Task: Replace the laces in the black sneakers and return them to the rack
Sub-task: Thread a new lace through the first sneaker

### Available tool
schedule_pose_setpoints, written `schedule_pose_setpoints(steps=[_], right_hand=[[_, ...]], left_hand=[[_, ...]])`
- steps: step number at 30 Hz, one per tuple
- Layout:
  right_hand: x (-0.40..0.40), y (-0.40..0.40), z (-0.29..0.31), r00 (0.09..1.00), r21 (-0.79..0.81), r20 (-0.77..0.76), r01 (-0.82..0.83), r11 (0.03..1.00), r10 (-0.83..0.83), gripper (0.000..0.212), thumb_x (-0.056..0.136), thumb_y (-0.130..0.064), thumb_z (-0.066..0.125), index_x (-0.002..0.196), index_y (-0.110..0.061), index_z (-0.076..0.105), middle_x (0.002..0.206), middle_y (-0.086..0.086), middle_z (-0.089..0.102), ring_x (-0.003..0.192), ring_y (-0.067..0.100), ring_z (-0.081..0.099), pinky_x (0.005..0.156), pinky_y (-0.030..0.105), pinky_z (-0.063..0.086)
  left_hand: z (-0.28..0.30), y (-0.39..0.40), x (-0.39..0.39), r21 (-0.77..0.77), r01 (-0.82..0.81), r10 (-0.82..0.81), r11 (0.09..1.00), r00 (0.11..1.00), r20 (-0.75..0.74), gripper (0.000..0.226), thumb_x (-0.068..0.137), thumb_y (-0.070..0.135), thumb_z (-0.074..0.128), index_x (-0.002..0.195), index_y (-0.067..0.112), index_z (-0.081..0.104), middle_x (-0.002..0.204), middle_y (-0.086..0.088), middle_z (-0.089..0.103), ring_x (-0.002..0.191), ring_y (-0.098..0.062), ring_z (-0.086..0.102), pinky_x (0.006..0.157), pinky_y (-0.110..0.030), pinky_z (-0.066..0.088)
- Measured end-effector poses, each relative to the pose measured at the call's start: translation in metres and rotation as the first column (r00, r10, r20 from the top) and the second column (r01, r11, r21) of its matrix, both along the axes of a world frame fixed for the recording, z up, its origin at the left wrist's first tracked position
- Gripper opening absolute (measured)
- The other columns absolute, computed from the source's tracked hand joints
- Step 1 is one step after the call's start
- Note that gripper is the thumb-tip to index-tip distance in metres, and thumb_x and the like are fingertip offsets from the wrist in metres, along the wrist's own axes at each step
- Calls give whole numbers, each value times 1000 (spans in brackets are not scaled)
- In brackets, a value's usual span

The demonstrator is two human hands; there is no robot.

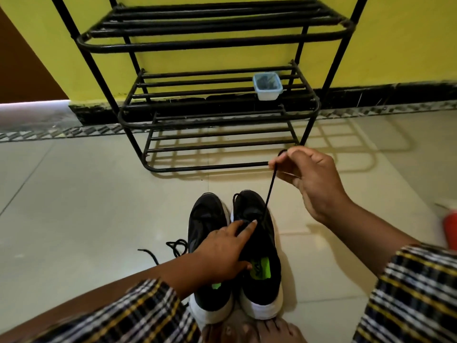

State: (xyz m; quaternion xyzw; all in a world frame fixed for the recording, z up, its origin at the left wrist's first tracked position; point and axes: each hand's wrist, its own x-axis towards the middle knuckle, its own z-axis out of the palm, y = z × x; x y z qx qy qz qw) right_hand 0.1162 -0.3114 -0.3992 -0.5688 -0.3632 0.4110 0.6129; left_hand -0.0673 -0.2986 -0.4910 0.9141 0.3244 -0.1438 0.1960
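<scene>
Right hand: raised above the floor, thumb and forefinger pinching a black lace, pulled taut up from the right sneaker.
Left hand: fingers extended, pressing the tongue and eyelet area of the right sneaker, steadying it.
Lace: thin, soft, limp when slack; likely light and prone to slipping from a loose pinch; best taken near the tip for threading.
Sneakers: pair side by side on the tiled floor, toes toward the rack; left sneaker touching the right. Soft black uppers, firmer white soles; probably light; heel or collar a sound grip.
Loose lace: bunched on floor, just left of the pair.
Insole labels: green, print illegible.
</scene>
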Motion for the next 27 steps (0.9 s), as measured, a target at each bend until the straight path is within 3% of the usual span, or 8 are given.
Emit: schedule_pose_setpoints(steps=[3, 5, 7, 9, 11, 14, 19, 27], right_hand=[[1, 6, -8, 967, -38, -245, 67, 997, -74, 28, 98, -10, 41, 78, -10, 60, 74, 9, 63, 74, 25, 65, 78, 37, 54], [1, 7, -28, 967, -175, -226, 78, 981, -118, 26, 98, -9, 40, 84, -7, 61, 73, 7, 59, 55, 17, 59, 56, 29, 51], [4, 6, -51, 995, -359, -58, 50, 932, -76, 22, 96, -8, 44, 88, -3, 63, 74, 8, 57, 41, 11, 44, 39, 19, 34], [7, 3, -73, 962, -528, 237, 10, 849, 136, 18, 92, -12, 52, 89, 1, 65, 71, 9, 56, 44, 13, 41, 41, 19, 32], [7, -2, -87, 795, -680, 427, -31, 733, 430, 20, 89, -22, 60, 83, -3, 64, 67, 6, 54, 58, 18, 49, 56, 25, 40], [3, -6, -86, 639, -796, 437, -53, 603, 633, 21, 88, -26, 63, 79, -7, 64, 72, 6, 57, 69, 20, 53, 64, 26, 40], [10, 0, -71, 735, -703, 487, 8, 711, 473, 30, 82, -8, 65, 53, -14, 61, 72, 6, 68, 74, 18, 62, 69, 26, 45], [20, 19, -33, 981, -465, 180, 17, 885, 75, 8, 88, -5, 58, 85, -1, 63, 64, 6, 55, 43, 9, 37, 34, 12, 26]], left_hand=[[-8, 4, -1, 48, 56, -54, 997, 997, -47, 79, 94, 54, 42, 150, 32, -9, 159, -10, 4, 143, -31, 18, 117, -42, 15], [-11, 5, 0, 46, 63, -61, 997, 997, -49, 76, 94, 54, 39, 150, 33, -8, 159, -10, 5, 142, -31, 18, 117, -40, 14], [-12, 7, -1, 46, 58, -57, 997, 998, -30, 75, 94, 54, 39, 150, 34, -6, 158, -9, 6, 142, -29, 19, 116, -39, 14], [-12, 7, -2, 43, 45, -45, 998, 999, -10, 75, 94, 55, 40, 150, 34, -5, 159, -7, 6, 142, -27, 20, 116, -38, 13], [-13, 7, -2, 37, 30, -30, 999, 1000, 3, 75, 93, 54, 41, 150, 34, -2, 159, -5, 8, 142, -25, 22, 116, -37, 14], [-11, 9, -1, 28, 21, -22, 999, 1000, 16, 74, 92, 53, 43, 151, 34, 3, 158, -4, 10, 141, -26, 24, 115, -36, 16], [-8, 8, 0, 14, 23, -23, 1000, 1000, 2, 73, 93, 53, 44, 150, 35, 3, 158, -3, 10, 140, -27, 25, 114, -36, 16], [-9, 15, 4, -1, -20, 20, 1000, 999, 49, 65, 93, 50, 46, 149, 33, 17, 140, -4, 37, 128, -25, 40, 108, -35, 31]])
